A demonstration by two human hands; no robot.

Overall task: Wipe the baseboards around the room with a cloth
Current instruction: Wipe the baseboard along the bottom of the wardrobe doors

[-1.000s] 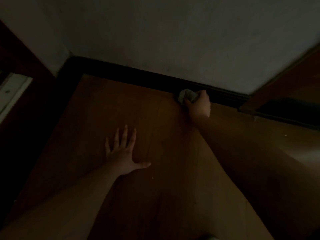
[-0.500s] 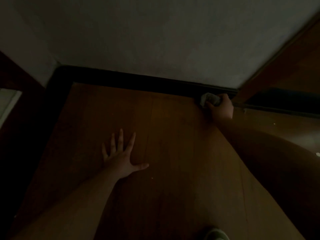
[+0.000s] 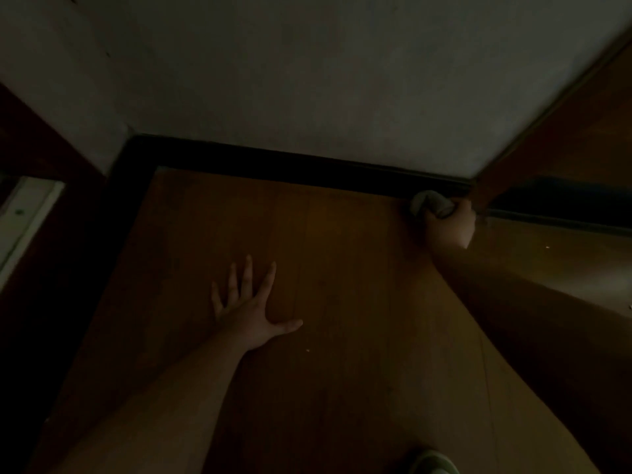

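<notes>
The scene is very dim. The right hand (image 3: 450, 224) reaches forward to the far right end of the dark baseboard (image 3: 290, 165), just beside the edge of a brown wooden door frame (image 3: 506, 165). Its fingers are curled round a bunched pale cloth (image 3: 429, 202), which it holds against the lower part of the baseboard where that meets the wooden floor (image 3: 342, 268). The cloth sticks out to the left of the fist, touching the baseboard.

The left hand (image 3: 251, 307) lies flat on the floor, palm down, fingers straight and spread, thumb out to the right; it holds nothing. It is well apart from the cloth, nearer the middle of the floor.

The baseboard runs along the foot of a pale wall (image 3: 342, 80) and turns at the corner on the left, down the side of the floor. At the far left edge is a white strip (image 3: 24, 220) with a small dark spot on it; what it is cannot be told. At the bottom edge a pale rounded shape (image 3: 432, 463) shows, too dark to identify. No brand, label or writing can be read anywhere.
</notes>
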